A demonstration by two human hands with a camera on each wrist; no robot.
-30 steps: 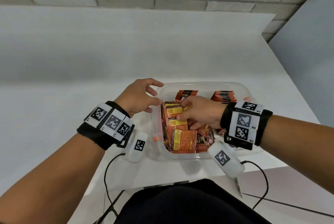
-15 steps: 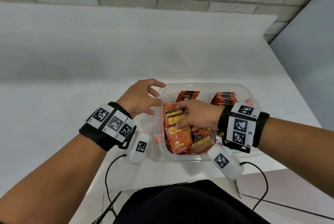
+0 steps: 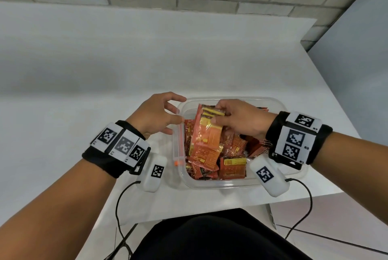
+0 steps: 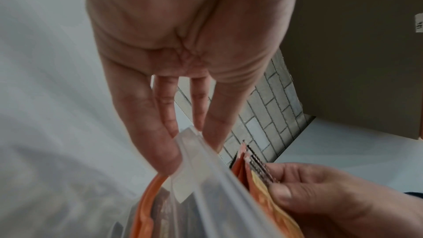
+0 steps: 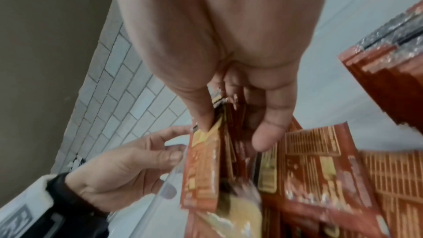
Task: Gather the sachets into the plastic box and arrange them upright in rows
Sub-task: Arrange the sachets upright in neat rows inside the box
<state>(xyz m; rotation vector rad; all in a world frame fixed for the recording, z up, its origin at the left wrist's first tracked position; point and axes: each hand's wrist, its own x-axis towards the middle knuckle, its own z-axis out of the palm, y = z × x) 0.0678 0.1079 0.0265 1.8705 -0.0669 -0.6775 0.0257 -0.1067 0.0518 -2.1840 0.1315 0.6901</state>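
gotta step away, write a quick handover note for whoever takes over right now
Right hand: pinches a bunch of sachets by their top edge, lifted above the pile in the plastic box.
Left hand: fingers spread and relaxed at the box's left rim, holding nothing.
Done: all visible sachets are in the box; a few upright sachets stand near the right wall under the right wrist.
Left: most sachets lie jumbled. Set the held bunch upright, then stand the remainder in rows.
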